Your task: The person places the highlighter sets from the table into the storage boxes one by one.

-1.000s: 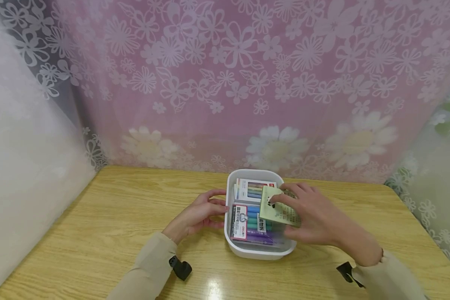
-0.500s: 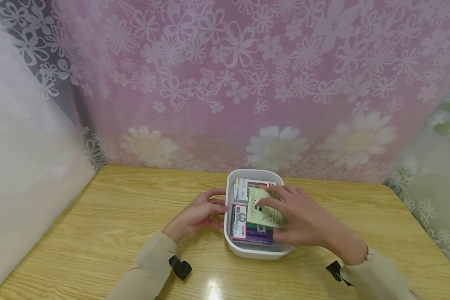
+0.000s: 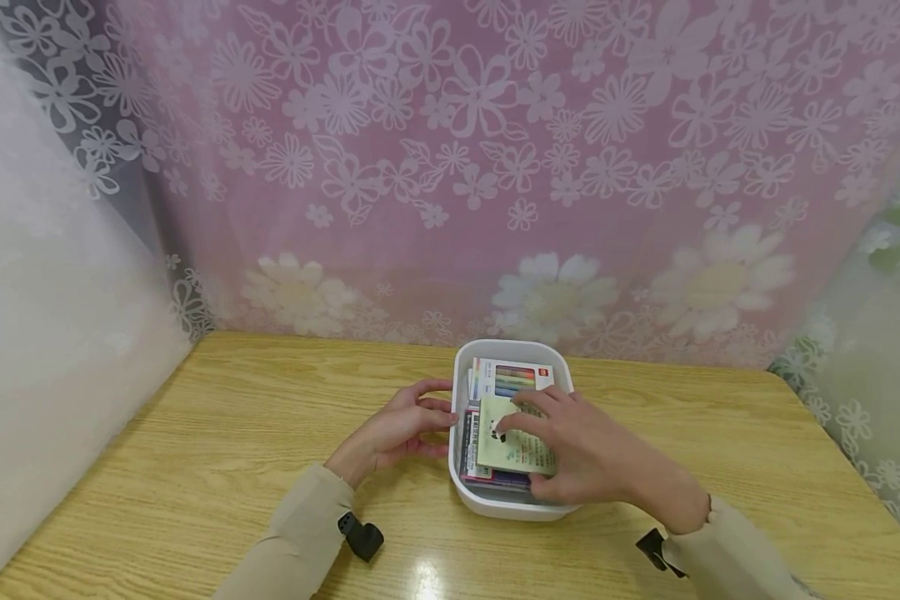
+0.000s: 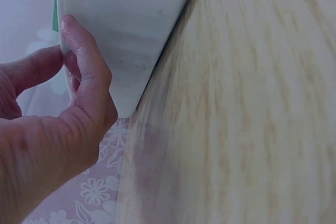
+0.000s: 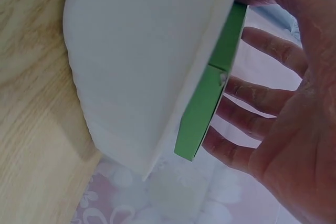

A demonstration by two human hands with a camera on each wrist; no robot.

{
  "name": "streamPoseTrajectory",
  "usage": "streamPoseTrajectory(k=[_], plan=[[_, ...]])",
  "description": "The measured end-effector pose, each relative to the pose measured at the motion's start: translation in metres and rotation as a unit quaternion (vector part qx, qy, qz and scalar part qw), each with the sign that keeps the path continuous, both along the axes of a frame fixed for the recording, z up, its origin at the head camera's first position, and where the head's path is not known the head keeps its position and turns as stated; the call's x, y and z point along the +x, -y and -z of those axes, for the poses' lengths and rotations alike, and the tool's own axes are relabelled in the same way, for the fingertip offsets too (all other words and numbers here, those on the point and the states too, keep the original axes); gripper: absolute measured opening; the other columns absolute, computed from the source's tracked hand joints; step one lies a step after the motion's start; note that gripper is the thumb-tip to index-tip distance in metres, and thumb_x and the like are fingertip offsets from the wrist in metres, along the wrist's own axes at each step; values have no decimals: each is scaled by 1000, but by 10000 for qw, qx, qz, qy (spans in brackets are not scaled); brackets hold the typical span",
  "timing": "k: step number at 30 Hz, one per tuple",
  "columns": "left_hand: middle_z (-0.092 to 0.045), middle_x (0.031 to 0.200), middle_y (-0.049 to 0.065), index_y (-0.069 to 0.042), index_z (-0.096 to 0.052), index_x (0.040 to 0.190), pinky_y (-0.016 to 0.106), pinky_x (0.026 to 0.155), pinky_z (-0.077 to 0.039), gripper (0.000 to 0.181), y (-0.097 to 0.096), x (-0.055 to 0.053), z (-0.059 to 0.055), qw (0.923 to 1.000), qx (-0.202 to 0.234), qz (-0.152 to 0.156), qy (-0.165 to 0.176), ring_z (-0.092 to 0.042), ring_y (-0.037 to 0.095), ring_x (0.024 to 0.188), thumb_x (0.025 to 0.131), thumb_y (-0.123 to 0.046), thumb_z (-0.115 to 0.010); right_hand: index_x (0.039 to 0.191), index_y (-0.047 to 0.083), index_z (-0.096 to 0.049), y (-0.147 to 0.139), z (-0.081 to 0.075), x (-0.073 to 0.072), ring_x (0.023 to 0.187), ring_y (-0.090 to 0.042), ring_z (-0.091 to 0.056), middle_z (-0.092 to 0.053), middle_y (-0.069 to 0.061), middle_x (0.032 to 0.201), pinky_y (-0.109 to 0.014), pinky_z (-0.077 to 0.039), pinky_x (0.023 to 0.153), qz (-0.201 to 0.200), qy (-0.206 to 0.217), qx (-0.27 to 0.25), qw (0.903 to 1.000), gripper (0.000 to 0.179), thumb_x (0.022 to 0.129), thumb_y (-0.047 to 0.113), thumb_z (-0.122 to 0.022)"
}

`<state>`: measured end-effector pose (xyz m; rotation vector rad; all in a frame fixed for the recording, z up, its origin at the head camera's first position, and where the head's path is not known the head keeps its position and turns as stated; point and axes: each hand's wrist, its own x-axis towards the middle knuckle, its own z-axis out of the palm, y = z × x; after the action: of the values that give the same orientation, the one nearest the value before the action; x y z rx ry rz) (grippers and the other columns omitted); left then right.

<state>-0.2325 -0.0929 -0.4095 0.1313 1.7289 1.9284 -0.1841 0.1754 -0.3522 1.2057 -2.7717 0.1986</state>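
A white plastic bin (image 3: 513, 510) stands on the table, with pen packs inside. My left hand (image 3: 401, 425) holds its left side; in the left wrist view the bent fingers (image 4: 86, 59) lie against the outer wall and the thumb meets the rim. Over the bin, my right hand (image 3: 592, 450) grips a small flat green box (image 3: 513, 446) with a panda picture, index fingertip on its face. The right wrist view shows the green side of this box (image 5: 202, 111) just above the rim. Beneath it, a pack of coloured pens (image 3: 480, 479) is mostly hidden.
A white-fronted pack of coloured pens (image 3: 513, 377) lies at the bin's far end. Behind the wooden table (image 3: 270, 400) hangs a pink floral curtain (image 3: 420, 167). A pale sheet (image 3: 67, 333) hangs along the left edge.
My right hand has brought the green box leftward and toward me, so it now covers most of the nearer pen pack. The left hand and the bin have hardly moved.
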Motion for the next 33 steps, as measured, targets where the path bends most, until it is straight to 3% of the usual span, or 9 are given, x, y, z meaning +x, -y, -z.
streamPoseTrajectory(k=[13, 33], plan=[[-58, 117, 10, -9, -36, 153, 31, 69, -61, 61, 0, 0, 1, 10000, 16, 5, -12, -65, 17, 93, 98, -7, -62, 126, 28, -65, -1, 10, -3, 121, -34, -60, -61, -11, 138, -55, -53, 94, -179, 258, -85, 9995, 56, 73, 31, -81], [-58, 120, 11, -8, -34, 154, 30, 70, -61, 61, 0, 0, 0, 10000, 19, 33, -5, -64, 17, 94, 99, -6, -61, 126, 26, -66, -2, 13, -4, 120, -33, -61, -61, -11, 137, -53, -54, 94, -67, 510, -17, 9987, 52, 76, 30, -79]])
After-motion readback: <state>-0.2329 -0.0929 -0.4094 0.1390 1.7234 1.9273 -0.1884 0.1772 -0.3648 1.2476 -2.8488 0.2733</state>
